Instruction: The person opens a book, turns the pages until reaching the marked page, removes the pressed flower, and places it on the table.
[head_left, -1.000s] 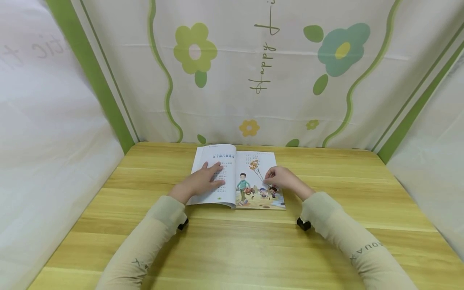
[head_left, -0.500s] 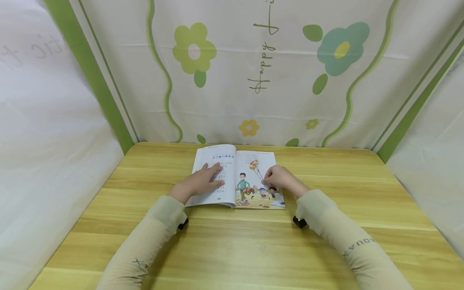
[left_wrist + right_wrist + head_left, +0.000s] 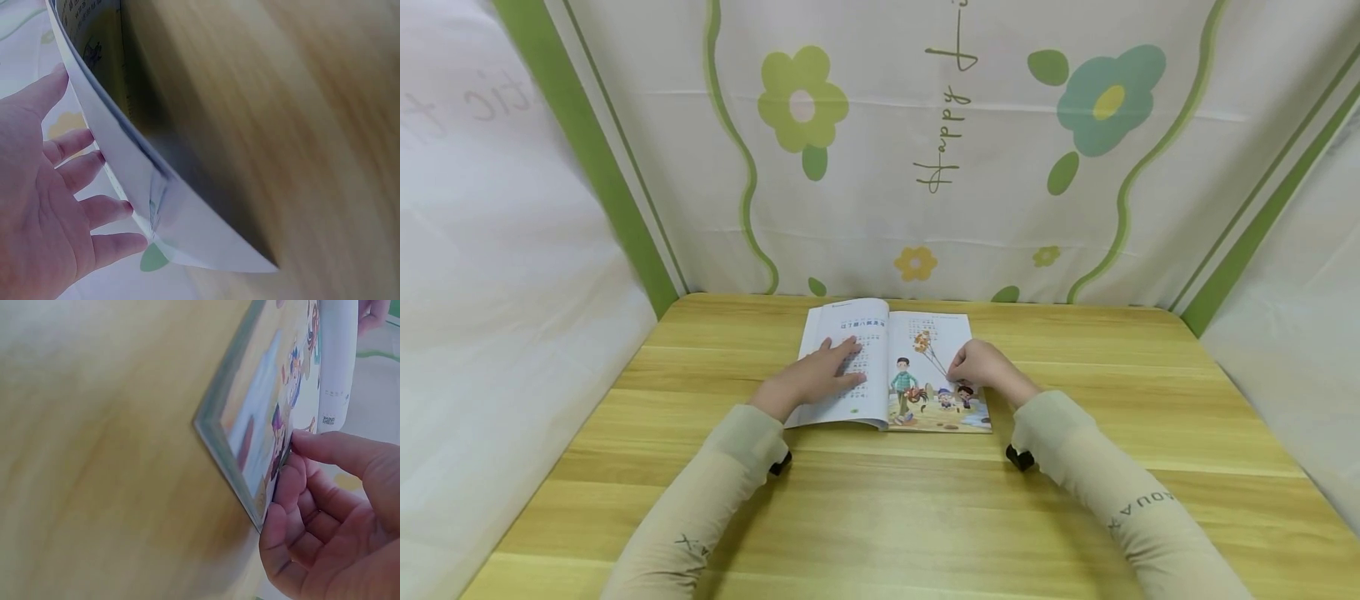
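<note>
An open picture book (image 3: 898, 425) lies on the wooden table, its left page (image 3: 820, 321) carrying text and its right page (image 3: 951, 329) a coloured illustration. My left hand (image 3: 820, 371) rests on the left page with fingers spread; in the left wrist view its fingertips touch the curving page edge. Over the right page, my right hand (image 3: 985, 367) pinches the thin stems of a sprig of orange flowers (image 3: 922, 342), with the blooms pointing up and left. In the right wrist view, thumb and fingers (image 3: 306, 440) meet beside the book's edge, around something thin and dark.
The wooden table (image 3: 880, 517) extends around the book on all sides. A white curtain (image 3: 865, 208) with printed flowers hangs behind it, and white fabric panels (image 3: 512, 292) stand at both sides. Each sleeve cuff has a black wrist camera (image 3: 1020, 457) beneath it.
The right hand and forearm shifted slightly, and the sprig's flower heads moved a little to the left over the page. The left hand and the book stayed in place.
</note>
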Motion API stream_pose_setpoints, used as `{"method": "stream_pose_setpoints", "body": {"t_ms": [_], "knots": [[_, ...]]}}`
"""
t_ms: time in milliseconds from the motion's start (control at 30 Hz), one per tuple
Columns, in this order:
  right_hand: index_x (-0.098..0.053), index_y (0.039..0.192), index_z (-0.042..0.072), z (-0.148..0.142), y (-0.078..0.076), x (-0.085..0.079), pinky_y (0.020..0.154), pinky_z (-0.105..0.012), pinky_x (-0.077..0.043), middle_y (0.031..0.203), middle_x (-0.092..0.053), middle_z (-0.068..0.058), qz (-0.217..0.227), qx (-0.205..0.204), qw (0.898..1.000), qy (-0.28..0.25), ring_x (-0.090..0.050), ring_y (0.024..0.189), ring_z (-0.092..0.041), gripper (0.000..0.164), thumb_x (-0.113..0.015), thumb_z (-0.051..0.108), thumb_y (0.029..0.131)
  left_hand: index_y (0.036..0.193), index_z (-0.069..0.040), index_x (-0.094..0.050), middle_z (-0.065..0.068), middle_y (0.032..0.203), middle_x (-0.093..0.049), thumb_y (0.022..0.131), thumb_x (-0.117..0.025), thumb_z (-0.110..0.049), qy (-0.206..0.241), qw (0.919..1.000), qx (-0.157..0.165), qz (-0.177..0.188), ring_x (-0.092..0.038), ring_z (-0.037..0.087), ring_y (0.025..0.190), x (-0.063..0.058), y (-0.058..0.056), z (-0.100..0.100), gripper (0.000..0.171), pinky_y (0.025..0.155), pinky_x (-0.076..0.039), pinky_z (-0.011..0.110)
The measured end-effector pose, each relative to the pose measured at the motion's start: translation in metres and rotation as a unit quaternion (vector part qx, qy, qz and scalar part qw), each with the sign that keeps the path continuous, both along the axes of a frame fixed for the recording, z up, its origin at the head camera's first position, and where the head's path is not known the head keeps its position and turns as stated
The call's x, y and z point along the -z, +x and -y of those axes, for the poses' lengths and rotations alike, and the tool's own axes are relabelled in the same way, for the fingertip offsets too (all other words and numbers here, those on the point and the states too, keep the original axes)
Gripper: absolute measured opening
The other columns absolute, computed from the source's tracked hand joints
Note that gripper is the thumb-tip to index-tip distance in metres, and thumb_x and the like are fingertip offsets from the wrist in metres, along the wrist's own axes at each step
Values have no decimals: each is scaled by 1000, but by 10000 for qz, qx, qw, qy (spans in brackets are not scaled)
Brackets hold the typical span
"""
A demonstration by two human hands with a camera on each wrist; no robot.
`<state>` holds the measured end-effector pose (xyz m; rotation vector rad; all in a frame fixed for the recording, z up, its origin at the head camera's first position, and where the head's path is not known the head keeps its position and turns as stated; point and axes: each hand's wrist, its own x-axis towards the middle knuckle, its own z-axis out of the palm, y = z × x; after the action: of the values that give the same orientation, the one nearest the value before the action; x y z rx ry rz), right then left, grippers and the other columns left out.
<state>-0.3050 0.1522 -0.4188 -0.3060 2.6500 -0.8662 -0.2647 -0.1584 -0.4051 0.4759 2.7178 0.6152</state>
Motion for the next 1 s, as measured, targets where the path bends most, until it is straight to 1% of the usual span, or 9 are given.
{"method": "stream_pose_setpoints", "body": {"t_ms": [133,233,400,533,733,867,1000], "knots": [[-76,78,5,1,0,0,57,-26,-42,65,-64,-1,38,32,10000,-35,-49,56,-11,18,-77,17,92,165,-15,-25,8,170,-17,103,-55,-53,12,10000,-18,21,-5,39,155,-1,1,0,78,121,-17,60],[-75,77,6,3,2,0,56,-26,-44,67,-64,-2,-65,42,10000,-14,-50,56,-12,21,-79,20,91,165,-15,-25,8,170,-17,104,-55,-52,22,10000,-20,22,-5,39,155,-1,1,0,77,121,-17,60],[-73,75,6,8,5,-2,57,-26,-46,70,-66,-3,-208,82,9997,39,-53,58,-13,18,-77,14,91,164,-16,-26,7,170,-18,104,-55,-52,28,10000,-26,15,-5,37,155,0,1,0,77,121,-16,58],[-74,74,5,8,3,0,55,-25,-44,66,-65,-3,-122,112,9999,19,-51,56,-12,18,-75,12,91,164,-16,-26,6,169,-19,104,-55,-52,44,10000,-28,20,-5,37,156,0,2,-1,77,122,-16,57],[-74,71,5,6,-1,1,52,-24,-41,60,-60,0,39,111,9998,-133,-46,51,-10,21,-75,13,91,164,-15,-28,8,169,-20,104,-55,-51,47,10000,-7,-16,-6,38,155,1,1,0,76,121,-17,59],[-75,76,3,3,-3,1,55,-24,-42,65,-63,-1,84,68,9997,-240,-48,55,-10,18,-75,14,91,164,-15,-28,8,169,-20,104,-55,-51,59,10000,3,-32,-6,39,155,1,1,0,76,121,-17,59],[-78,86,0,1,-3,0,61,-26,-46,75,-69,-3,150,91,9994,-307,-54,64,-13,16,-76,16,90,164,-14,-28,8,169,-21,104,-55,-51,80,9999,32,-58,-7,39,155,2,0,1,76,121,-17,59]]}}
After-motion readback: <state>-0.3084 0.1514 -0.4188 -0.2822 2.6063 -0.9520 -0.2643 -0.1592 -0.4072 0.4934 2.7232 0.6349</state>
